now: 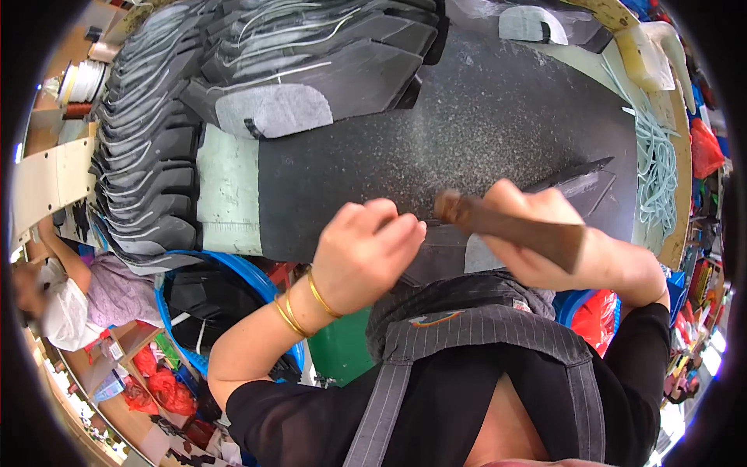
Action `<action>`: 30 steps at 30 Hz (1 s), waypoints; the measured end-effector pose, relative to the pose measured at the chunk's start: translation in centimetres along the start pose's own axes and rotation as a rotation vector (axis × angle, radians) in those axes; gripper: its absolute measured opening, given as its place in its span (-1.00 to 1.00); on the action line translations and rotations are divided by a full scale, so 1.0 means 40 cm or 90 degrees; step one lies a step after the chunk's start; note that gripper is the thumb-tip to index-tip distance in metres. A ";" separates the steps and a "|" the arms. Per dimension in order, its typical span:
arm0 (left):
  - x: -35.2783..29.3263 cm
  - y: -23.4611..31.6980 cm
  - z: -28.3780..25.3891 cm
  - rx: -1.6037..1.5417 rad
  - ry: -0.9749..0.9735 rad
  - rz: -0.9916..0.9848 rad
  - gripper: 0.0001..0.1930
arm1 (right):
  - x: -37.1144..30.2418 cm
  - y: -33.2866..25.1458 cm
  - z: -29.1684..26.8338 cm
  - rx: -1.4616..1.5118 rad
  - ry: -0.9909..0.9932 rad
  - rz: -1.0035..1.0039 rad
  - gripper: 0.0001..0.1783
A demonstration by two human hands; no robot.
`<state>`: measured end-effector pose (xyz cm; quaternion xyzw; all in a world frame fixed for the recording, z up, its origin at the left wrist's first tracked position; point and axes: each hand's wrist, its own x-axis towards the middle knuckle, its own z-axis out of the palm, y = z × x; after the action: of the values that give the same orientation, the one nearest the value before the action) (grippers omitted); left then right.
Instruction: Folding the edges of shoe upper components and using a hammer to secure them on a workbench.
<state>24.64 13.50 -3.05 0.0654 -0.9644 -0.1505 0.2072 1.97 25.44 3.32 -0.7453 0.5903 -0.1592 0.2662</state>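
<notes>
My right hand (529,229) is closed round a brown tapered tool (525,228) with a worn surface, perhaps a hammer. Its narrow end points left, toward my other hand. Fingers curled, my left hand (369,245) is above the near edge of the black work mat (311,179). What its fingertips pinch, if anything, is hidden. Below and between my hands lies a dark grey cut piece (436,249) with a light grey patch (481,257), partly covered by my right hand. Beyond the right hand rests another dark grey piece (583,187) with pointed ends.
Overlapping black pieces with pale edges (148,148) are stacked at the left; more are piled (327,70) behind. Pale blue cord (656,163) lies tangled at the right. A blue-rimmed bin (210,296) stands below left. Another person (101,292) is at far left.
</notes>
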 end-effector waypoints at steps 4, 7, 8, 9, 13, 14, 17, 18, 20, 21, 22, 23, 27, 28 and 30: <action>-0.007 -0.026 -0.003 -0.089 0.028 -0.057 -0.76 | 0.015 -0.007 0.000 0.044 -0.063 -0.015 -0.48; -0.016 -0.023 -0.001 -0.080 0.026 -0.050 -0.77 | 0.023 -0.010 -0.011 0.045 0.035 0.005 -0.49; -0.018 -0.018 0.000 -0.075 0.028 -0.048 -0.77 | 0.025 -0.010 -0.013 0.051 -0.058 -0.002 -0.47; -0.019 -0.013 0.001 -0.063 0.020 -0.051 -0.76 | 0.027 -0.012 -0.014 0.039 -0.112 -0.008 -0.45; -0.023 0.001 0.002 -0.040 0.029 -0.042 -0.74 | 0.034 -0.010 0.000 0.042 0.007 -0.037 -0.44; -0.023 0.001 0.002 -0.057 0.034 -0.047 -0.74 | 0.030 -0.012 0.003 -0.011 -0.044 -0.039 -0.46; -0.023 -0.004 -0.005 -0.031 0.081 -0.075 -0.72 | 0.032 -0.012 0.023 0.038 -0.090 0.000 -0.48; -0.024 -0.003 -0.006 -0.046 0.060 -0.118 -0.71 | 0.029 -0.015 0.026 0.048 -0.086 -0.006 -0.48; -0.027 -0.002 -0.005 -0.085 0.048 -0.162 -0.72 | 0.026 -0.016 0.030 0.039 -0.095 0.031 -0.48; -0.028 0.000 -0.003 -0.081 0.053 -0.159 -0.72 | 0.024 -0.016 0.029 0.062 -0.099 0.027 -0.48; -0.029 0.003 0.001 -0.117 0.056 -0.197 -0.75 | 0.022 -0.016 0.030 0.074 -0.079 0.022 -0.50; -0.030 0.008 0.005 -0.155 0.060 -0.235 -0.77 | 0.020 -0.016 0.030 0.070 -0.053 0.011 -0.52; -0.034 0.030 0.024 -0.212 0.068 -0.311 -0.79 | 0.014 -0.019 0.037 0.067 -0.059 0.034 -0.56; -0.036 0.037 0.026 -0.185 0.096 -0.296 -0.79 | 0.014 -0.021 0.040 0.070 -0.057 0.038 -0.58; -0.039 0.050 0.027 -0.161 0.120 -0.280 -0.78 | 0.015 -0.023 0.044 0.077 -0.057 0.047 -0.60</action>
<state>25.47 15.98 -3.93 0.2606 -0.8770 -0.3043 0.2651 3.82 25.36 2.38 -0.7121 0.5940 -0.1514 0.3421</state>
